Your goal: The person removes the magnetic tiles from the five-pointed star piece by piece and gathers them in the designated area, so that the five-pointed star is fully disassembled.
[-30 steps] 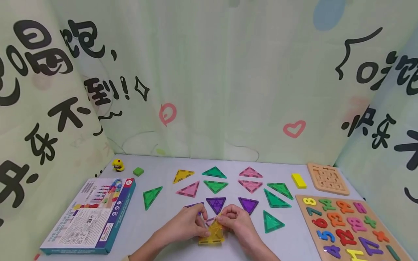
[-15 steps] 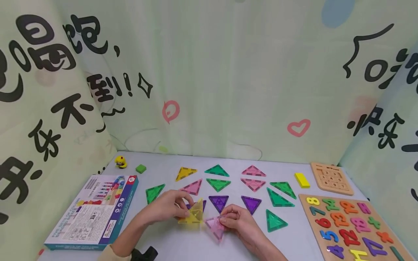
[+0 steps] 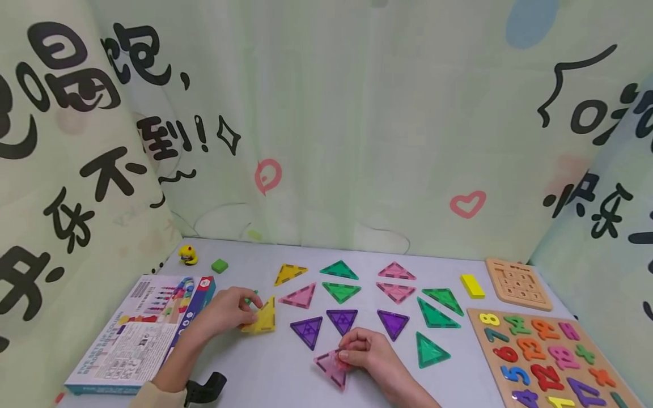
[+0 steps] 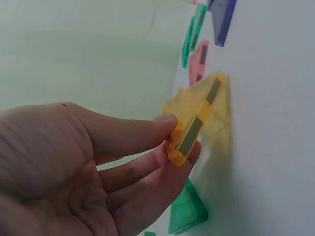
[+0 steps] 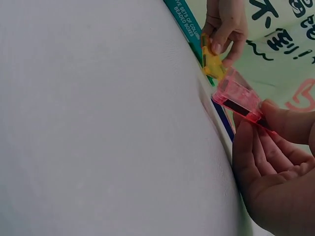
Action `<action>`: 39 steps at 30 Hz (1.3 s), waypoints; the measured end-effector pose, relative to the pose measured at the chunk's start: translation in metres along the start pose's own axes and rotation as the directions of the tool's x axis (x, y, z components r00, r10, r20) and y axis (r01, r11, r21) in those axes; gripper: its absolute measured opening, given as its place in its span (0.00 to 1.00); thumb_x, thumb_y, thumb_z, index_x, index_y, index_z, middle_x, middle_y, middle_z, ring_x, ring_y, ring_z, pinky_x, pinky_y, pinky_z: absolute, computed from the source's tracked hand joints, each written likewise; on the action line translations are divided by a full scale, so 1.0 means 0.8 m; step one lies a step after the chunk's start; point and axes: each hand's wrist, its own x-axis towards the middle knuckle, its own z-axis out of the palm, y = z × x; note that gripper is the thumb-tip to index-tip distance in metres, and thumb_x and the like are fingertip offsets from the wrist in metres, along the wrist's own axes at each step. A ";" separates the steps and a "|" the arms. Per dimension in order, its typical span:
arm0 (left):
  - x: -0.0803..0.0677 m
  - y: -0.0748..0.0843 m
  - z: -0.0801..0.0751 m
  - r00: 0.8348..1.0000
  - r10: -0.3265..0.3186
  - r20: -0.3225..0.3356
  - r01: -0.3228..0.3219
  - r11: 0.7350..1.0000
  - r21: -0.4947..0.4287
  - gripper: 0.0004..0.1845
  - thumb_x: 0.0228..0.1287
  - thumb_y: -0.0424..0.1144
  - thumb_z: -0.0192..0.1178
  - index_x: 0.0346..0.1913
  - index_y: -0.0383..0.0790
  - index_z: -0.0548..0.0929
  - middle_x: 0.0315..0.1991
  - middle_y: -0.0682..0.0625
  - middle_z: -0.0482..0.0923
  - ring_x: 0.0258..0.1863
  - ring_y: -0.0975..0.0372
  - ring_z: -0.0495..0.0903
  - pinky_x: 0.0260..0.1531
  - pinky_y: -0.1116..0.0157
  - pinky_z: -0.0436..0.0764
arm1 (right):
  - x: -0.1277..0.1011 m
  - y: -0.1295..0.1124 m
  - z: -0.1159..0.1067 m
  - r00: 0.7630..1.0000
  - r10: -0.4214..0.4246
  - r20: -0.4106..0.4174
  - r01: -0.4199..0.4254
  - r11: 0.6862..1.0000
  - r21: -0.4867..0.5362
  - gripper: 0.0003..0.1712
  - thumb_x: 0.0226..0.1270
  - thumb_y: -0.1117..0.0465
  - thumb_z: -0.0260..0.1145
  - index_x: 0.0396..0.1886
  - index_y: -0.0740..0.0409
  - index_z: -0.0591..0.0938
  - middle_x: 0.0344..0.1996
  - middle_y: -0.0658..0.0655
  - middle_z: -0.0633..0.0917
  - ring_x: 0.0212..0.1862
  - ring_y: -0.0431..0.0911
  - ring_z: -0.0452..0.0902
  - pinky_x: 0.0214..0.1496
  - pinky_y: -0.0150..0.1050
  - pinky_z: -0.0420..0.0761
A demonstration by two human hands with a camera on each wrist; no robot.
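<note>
My left hand (image 3: 224,313) pinches a yellow translucent triangular magnetic tile (image 3: 266,319) between thumb and fingers. In the left wrist view this yellow tile (image 4: 197,115) is tilted, its dark magnet strips showing along one edge. A green triangular tile (image 4: 189,209) lies on the table beneath that hand, mostly hidden in the head view. At the front middle, my right hand (image 3: 371,354) grips a pink triangular magnetic tile (image 3: 329,368) by one corner. The right wrist view shows the pink tile (image 5: 238,96) tilted, its edge strip facing the camera. A purple tile (image 3: 307,331) lies just behind it.
Several green, pink, purple and yellow triangles, such as a green tile (image 3: 431,350), lie across the white table (image 3: 275,377). A box (image 3: 130,334) lies left. A wooden number board (image 3: 556,362), smaller wooden board (image 3: 517,284) and yellow block (image 3: 472,287) are right.
The yellow and pink tiles were together between both hands and are now apart. My left hand has carried the yellow one leftward; my right hand keeps the pink one near the front middle.
</note>
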 end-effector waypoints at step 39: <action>-0.005 0.018 0.029 0.984 0.052 -0.172 0.012 0.935 0.354 0.09 0.58 0.36 0.71 0.41 0.41 0.84 0.29 0.50 0.78 0.28 0.59 0.72 0.30 0.65 0.77 | 0.038 -0.048 0.094 0.955 -0.294 0.028 0.226 0.665 -0.711 0.11 0.60 0.56 0.73 0.41 0.55 0.87 0.20 0.43 0.78 0.24 0.37 0.68 0.26 0.29 0.70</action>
